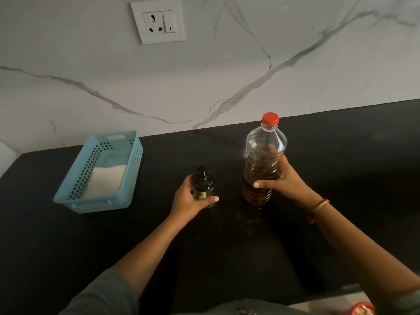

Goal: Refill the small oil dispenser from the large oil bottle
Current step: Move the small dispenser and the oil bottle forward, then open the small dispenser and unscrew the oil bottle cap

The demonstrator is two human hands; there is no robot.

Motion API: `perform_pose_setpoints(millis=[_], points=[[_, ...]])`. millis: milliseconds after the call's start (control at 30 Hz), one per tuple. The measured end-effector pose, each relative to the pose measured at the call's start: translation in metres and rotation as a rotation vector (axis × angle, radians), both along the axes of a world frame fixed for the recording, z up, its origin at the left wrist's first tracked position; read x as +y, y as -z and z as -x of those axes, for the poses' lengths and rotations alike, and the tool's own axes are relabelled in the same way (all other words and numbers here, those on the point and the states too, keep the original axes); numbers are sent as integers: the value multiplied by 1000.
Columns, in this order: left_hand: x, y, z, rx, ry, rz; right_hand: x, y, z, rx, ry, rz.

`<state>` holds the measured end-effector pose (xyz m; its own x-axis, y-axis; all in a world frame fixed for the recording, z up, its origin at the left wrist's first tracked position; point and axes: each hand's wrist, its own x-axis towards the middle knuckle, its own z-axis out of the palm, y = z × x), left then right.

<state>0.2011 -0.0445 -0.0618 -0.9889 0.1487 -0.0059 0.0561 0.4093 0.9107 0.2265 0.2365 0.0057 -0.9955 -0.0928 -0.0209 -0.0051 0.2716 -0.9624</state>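
The small oil dispenser (pixel 203 189) is standing upright on the black counter (pixel 341 160). Its dark pump top (pixel 202 175) is on and a little yellowish oil is showing low in the glass. The left hand (pixel 189 198) is gripping it from its left side, with the thumb curling across the front and the other fingers wrapping round behind, so the top is left free.

Near it on the right, and not touching it, the large oil bottle (pixel 263 160) is standing upright too, its long axis vertical and its red cap (pixel 270 119) on. Amber oil is filling only its lower part. The right hand (pixel 287 179) is clasping it from the right, thumb across the front near the oil line, fingers curling round the back and showing through the clear plastic.

What matters here, I'd say, is that both mouths are capped and pointing up, with the bottle's neck sitting well above the dispenser's top. Any pour would have to tip leftward and down. Both tops need to come off first, and with each hand holding a vessel, one of them will have to let go.

Well off to the left, a blue basket (pixel 95 206) is holding something white (pixel 106 180); I cannot tell what. A wall socket (pixel 157 21) is sitting high on the marble wall (pixel 227 76).
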Motion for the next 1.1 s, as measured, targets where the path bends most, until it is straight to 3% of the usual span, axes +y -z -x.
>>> perform_pose_setpoints(millis=[100, 200, 300, 433, 733, 1100], points=[[-1, 0, -6, 33, -9, -12, -12, -14, -19, 178, 230, -104], [-6, -2, -13, 59, -89, -32, -36, -32, -47, 548, 536, -317], [-15, -7, -18, 131, -143, -44, -76, -43, -68, 805, 425, -296], [-36, -19, -25, 186, -200, -6, -122, -41, -65, 736, 128, -299], [-121, -57, -30, 503, -322, 198, -195, -42, -1, 617, -190, -365], [-223, -102, 30, 273, -334, 267, -268, -64, 70, 603, -327, -291]])
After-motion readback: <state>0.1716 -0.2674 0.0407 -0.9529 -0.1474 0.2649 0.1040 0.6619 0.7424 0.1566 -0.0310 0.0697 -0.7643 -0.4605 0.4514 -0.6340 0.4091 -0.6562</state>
